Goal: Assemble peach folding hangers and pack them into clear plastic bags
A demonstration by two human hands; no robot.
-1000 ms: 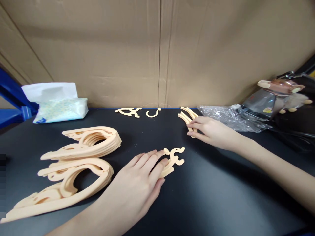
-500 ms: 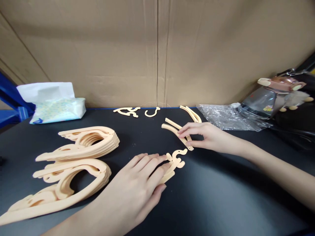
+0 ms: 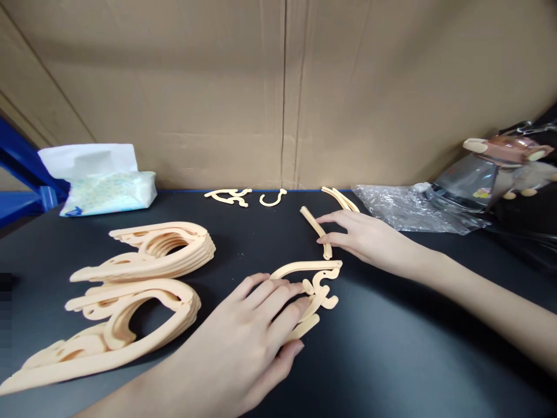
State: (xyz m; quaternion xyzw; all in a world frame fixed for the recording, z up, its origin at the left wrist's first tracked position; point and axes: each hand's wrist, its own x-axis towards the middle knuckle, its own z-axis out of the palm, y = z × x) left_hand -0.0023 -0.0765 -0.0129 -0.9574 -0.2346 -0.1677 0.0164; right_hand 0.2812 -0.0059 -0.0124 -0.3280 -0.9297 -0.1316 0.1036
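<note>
My left hand [image 3: 256, 325] lies with its fingers outstretched over a cream plastic scroll-shaped hanger piece [image 3: 319, 296], hiding part of it. Just beyond that piece, a curved hanger arm [image 3: 304, 266] runs crosswise, its left end beside my left fingers. My right hand [image 3: 354, 232] has its thumb and fingertips on another cream hanger arm [image 3: 314, 225], farther back on the black tabletop. Two stacks of cream folding hangers stand at the left, a farther one [image 3: 187, 261] and a nearer one [image 3: 156, 342].
Along the back edge lie a branching cream piece [image 3: 226, 198], a hook [image 3: 274, 200] and more curved arms [image 3: 342, 198]. A tissue pack [image 3: 108, 188] sits back left. Crumpled clear plastic [image 3: 391, 209] and a clear bottle with a brown lid [image 3: 465, 180] are at right. Cardboard [image 3: 174, 87] rises behind.
One of the two hanger arms by my right hand has come nearer and left, lying beside the scroll-shaped piece. The other arm has turned slightly under my right fingertips. My left hand stays over its piece.
</note>
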